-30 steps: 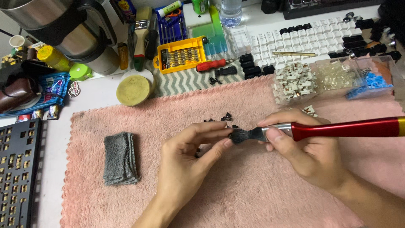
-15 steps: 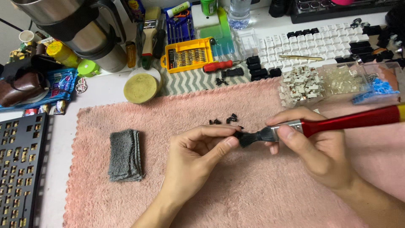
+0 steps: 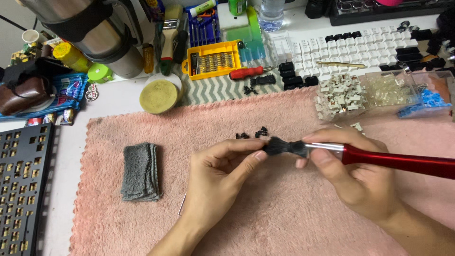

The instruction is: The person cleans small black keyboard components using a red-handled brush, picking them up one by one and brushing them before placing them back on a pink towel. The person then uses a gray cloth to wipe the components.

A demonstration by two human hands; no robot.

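**Brush bristles pinched over pink towel**

We note a red-handled brush with black bristles and a metal ferrule (image 3: 341,154) held level above the pink fleecy towel (image 3: 284,213) that covers the counter. The right hand (image 3: 353,178) has its fingers clenched round the ferrule end. The left hand (image 3: 220,178) pinches the bristle tip; whether a small part sits between its fingers we cannot tell. We judge the brush light, its bristles soft, best held at the ferrule. Small black parts (image 3: 251,134) lie just beyond, a folded grey cloth (image 3: 140,171) well to the left.
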